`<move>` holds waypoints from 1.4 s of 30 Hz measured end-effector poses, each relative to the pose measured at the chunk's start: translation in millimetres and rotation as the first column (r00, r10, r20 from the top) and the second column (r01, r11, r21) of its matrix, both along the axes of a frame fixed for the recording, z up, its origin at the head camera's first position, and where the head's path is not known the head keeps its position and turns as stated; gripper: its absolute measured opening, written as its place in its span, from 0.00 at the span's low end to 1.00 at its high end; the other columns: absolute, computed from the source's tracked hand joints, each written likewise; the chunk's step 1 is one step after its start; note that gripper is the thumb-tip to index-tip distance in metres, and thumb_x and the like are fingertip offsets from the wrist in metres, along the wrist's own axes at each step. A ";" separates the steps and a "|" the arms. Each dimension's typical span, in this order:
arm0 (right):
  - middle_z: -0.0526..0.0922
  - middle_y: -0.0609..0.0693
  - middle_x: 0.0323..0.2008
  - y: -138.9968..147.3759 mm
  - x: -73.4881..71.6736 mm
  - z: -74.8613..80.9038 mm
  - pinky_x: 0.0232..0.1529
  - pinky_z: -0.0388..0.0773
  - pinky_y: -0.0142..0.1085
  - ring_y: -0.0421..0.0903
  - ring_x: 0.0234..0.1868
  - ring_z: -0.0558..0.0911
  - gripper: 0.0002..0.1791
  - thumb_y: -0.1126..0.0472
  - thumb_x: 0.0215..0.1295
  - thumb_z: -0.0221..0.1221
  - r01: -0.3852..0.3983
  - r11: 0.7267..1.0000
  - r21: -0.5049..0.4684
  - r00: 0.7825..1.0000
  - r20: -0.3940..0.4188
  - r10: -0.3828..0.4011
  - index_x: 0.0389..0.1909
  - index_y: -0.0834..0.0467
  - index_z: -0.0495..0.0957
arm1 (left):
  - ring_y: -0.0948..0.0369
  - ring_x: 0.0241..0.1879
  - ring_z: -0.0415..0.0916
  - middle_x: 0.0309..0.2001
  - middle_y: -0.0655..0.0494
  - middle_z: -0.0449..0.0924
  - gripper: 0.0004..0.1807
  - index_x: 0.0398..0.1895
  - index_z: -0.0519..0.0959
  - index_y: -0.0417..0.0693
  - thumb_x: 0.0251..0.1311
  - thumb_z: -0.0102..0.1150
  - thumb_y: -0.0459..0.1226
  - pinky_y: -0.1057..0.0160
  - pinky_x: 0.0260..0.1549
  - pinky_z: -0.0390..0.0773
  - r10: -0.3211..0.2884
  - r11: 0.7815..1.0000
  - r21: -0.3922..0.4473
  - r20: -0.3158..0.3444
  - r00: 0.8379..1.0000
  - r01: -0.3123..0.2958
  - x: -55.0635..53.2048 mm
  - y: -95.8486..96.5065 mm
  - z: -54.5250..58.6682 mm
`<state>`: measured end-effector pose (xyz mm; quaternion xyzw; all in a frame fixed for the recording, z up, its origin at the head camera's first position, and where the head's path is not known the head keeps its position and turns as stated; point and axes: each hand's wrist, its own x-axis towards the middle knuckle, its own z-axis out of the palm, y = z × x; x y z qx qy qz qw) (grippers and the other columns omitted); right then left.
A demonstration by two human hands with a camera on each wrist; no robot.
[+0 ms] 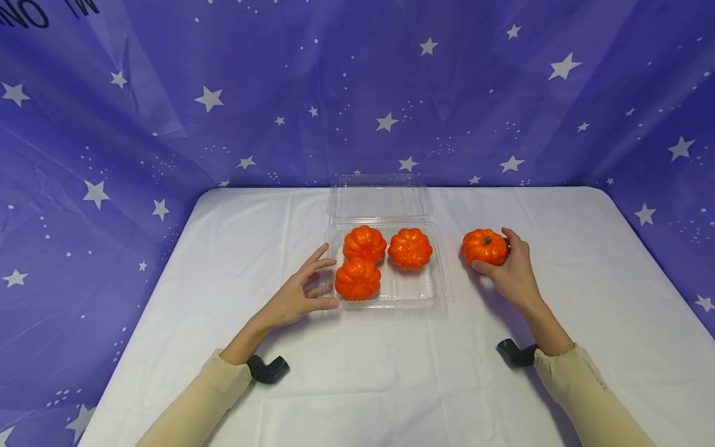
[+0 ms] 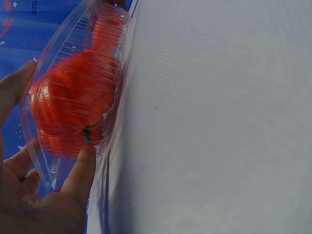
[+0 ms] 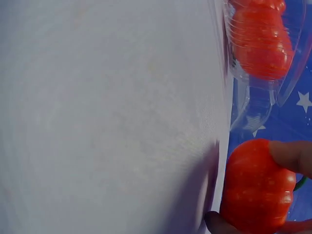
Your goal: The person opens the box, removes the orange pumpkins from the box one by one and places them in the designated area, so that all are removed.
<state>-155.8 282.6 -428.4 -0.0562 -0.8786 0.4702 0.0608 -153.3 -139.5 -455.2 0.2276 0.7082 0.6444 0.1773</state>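
My right hand (image 1: 515, 273) grips a small orange toy pumpkin (image 1: 483, 246) with a green stem, thumb on the near side and fingers on the far right side. Whether this pumpkin touches the tabletop I cannot tell. Left of it stands a clear plastic clamshell box (image 1: 410, 290) with its lid (image 1: 380, 202) folded back. Three more pumpkins lie in the box: one at back left (image 1: 364, 243), one at front left (image 1: 358, 279) and one at back right (image 1: 410, 249). My left hand (image 1: 293, 298) is at the box's left side with fingers spread, its thumb near the front corner.
A white cloth covers the table (image 1: 357, 385). Behind it and at both sides hangs a blue-purple curtain (image 1: 346, 93) with white stars. The box's front right compartment area shows bare plastic. A black wrist device (image 1: 269, 369) sits below each hand.
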 end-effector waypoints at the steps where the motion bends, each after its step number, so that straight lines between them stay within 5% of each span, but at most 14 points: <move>1: 0.53 0.76 0.65 0.8 -0.9 -0.4 0.68 0.55 0.64 0.72 0.65 0.59 0.50 0.67 0.57 0.68 -0.006 1.000 0.009 1.000 0.005 0.006 0.74 0.71 0.47 | 0.43 0.72 0.51 0.80 0.56 0.34 0.39 0.70 0.63 0.37 0.56 0.71 0.30 0.59 0.60 0.71 0.000 1.000 0.000 0.002 1.000 0.000 0.0 0.1 0.2; 9: 0.55 0.77 0.65 3.5 -4.4 -0.8 0.66 0.57 0.65 0.73 0.65 0.60 0.47 0.65 0.61 0.66 -0.086 0.991 0.102 0.995 0.064 0.080 0.72 0.75 0.48 | 0.43 0.72 0.51 0.80 0.56 0.34 0.40 0.70 0.63 0.36 0.55 0.71 0.30 0.58 0.60 0.71 0.003 1.000 -0.003 0.002 1.000 -0.003 0.2 -0.7 0.9; 16: 0.59 0.79 0.62 5.8 -4.5 -2.5 0.63 0.58 0.69 0.75 0.62 0.62 0.46 0.64 0.59 0.67 -0.128 0.970 0.205 0.992 0.038 0.123 0.70 0.77 0.51 | 0.42 0.72 0.51 0.80 0.55 0.34 0.40 0.70 0.62 0.35 0.56 0.71 0.30 0.58 0.60 0.71 0.005 1.000 0.003 0.000 1.000 -0.005 0.9 -2.2 0.7; 42: 0.58 0.78 0.63 9.7 -4.3 -3.6 0.63 0.58 0.69 0.74 0.63 0.61 0.46 0.66 0.57 0.68 -0.142 0.968 0.206 0.990 0.021 0.141 0.69 0.78 0.51 | 0.42 0.72 0.52 0.80 0.56 0.33 0.40 0.71 0.61 0.35 0.56 0.70 0.30 0.60 0.60 0.71 -0.007 1.000 0.010 0.002 1.000 0.007 -0.6 -0.9 -1.6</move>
